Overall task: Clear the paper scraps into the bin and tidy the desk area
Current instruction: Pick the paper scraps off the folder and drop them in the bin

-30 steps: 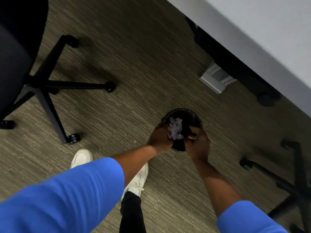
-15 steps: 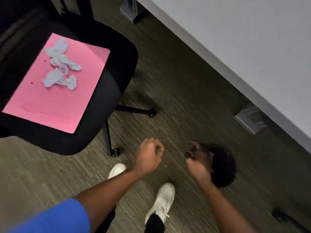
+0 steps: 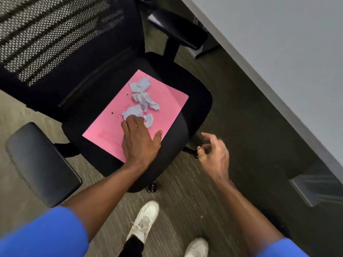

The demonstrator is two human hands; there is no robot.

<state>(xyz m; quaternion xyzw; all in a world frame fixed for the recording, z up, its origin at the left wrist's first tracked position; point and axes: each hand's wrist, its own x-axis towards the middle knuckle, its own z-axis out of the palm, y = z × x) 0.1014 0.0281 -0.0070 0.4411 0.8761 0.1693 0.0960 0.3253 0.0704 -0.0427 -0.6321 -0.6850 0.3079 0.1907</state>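
- Left hand [image 3: 138, 141] lies flat, grip released, fingertips touching the paper scraps [image 3: 142, 101] on a pink folder [image 3: 105, 130].
- Right hand [image 3: 213, 154] hovers beside the chair seat [image 3: 194, 108], grip released, empty.

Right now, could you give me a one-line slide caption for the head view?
Left hand reaches crumpled paper scraps on a pink folder on an office chair; right hand hovers empty.

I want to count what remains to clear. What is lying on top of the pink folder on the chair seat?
On the flat pink folder lie crumpled pale blue paper scraps. The left hand rests on it, fingertips touching the nearest scrap. Anything beneath that hand is hidden.
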